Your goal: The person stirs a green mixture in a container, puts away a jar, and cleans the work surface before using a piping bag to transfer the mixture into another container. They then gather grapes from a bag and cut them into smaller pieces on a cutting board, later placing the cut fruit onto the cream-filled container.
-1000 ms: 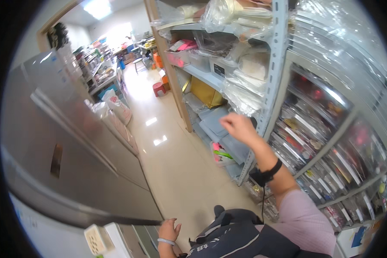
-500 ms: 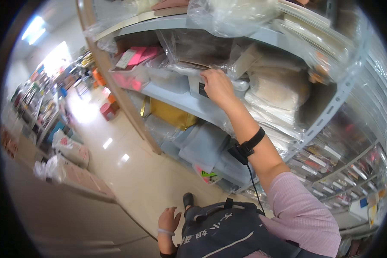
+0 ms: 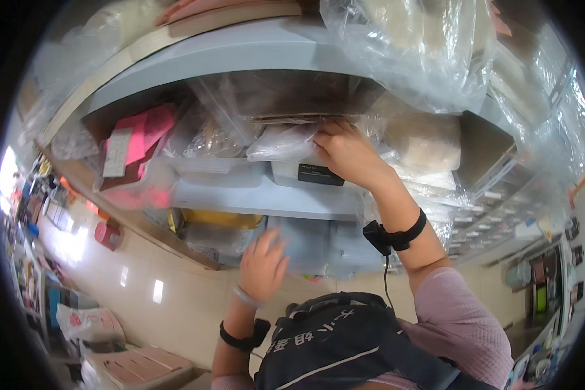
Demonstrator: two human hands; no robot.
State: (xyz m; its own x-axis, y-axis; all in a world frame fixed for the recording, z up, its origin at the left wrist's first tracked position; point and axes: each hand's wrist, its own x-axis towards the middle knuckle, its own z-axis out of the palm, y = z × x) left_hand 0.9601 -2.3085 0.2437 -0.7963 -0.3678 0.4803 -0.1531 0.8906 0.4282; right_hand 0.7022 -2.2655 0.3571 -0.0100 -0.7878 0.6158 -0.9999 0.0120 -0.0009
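My right hand point(image 3: 350, 155) reaches into a translucent bin point(image 3: 286, 171) with a black label on its front, on the shelf ahead. Its fingers are curled at the edge of a clear plastic bag point(image 3: 283, 143) lying in the bin's top; the fingertips are partly hidden. My left hand point(image 3: 264, 265) is raised in front of the lower shelf, fingers spread and a little blurred, holding nothing. To the left of the labelled bin stand another translucent bin point(image 3: 220, 174) with clear bags in it and a bin point(image 3: 133, 197) holding pink pieces.
The grey-blue shelf board point(image 3: 266, 203) runs below the bins, with a gold package point(image 3: 221, 219) under it. Large clear bags point(image 3: 416, 52) hang over the upper shelf's edge. A wooden post point(image 3: 169, 244) stands left. A red stool-like object point(image 3: 107, 236) and cartons point(image 3: 140, 366) are on the floor.
My view has turned toward the shelf and come nearer. My left hand has risen from low beside my body to the front of the lower shelf. My right hand stays at the labelled bin.
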